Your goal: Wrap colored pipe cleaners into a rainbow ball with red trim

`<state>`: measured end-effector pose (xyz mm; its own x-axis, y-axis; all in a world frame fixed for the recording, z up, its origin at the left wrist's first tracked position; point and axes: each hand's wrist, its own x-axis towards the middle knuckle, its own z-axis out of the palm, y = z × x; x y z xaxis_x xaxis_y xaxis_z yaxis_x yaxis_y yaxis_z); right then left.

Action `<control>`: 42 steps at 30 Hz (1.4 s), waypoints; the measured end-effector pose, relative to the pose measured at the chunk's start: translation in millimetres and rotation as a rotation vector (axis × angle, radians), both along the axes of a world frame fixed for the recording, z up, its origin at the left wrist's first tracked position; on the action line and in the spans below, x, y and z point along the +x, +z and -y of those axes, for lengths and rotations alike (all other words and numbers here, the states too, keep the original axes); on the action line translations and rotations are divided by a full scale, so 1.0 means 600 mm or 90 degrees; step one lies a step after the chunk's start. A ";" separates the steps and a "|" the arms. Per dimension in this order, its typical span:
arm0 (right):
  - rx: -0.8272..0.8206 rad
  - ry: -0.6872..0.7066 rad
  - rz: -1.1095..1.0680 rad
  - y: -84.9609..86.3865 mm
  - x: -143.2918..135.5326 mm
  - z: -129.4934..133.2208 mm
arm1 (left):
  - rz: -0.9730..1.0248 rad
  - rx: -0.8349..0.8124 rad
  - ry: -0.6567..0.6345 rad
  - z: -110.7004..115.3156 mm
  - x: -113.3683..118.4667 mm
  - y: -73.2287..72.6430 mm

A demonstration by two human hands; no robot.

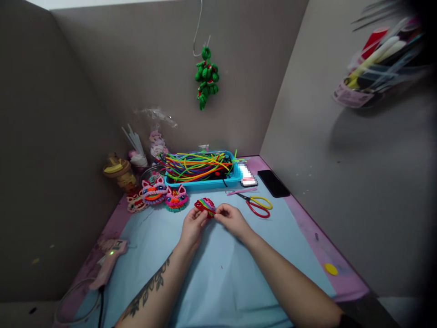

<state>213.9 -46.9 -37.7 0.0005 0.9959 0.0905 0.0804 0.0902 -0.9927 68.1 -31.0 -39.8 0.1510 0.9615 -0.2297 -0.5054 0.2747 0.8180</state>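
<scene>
Rainbow-striped piece (205, 205), pinched in left hand (194, 224) and right hand (235, 220); apparently part-made. Finished-looking animal faces (176, 200) beyond left hand.

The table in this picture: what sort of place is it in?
Probably a craft corner: a blue tray of colourful strands, scissors, and what looks like a pink glue gun suggest it.

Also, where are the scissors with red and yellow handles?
In the head view, the scissors lie on the right side of the blue cloth, between the right hand and the black phone.
</scene>
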 end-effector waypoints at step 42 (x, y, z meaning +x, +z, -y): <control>0.042 -0.098 0.017 -0.016 -0.020 0.003 | 0.061 -0.009 -0.031 0.003 0.004 -0.006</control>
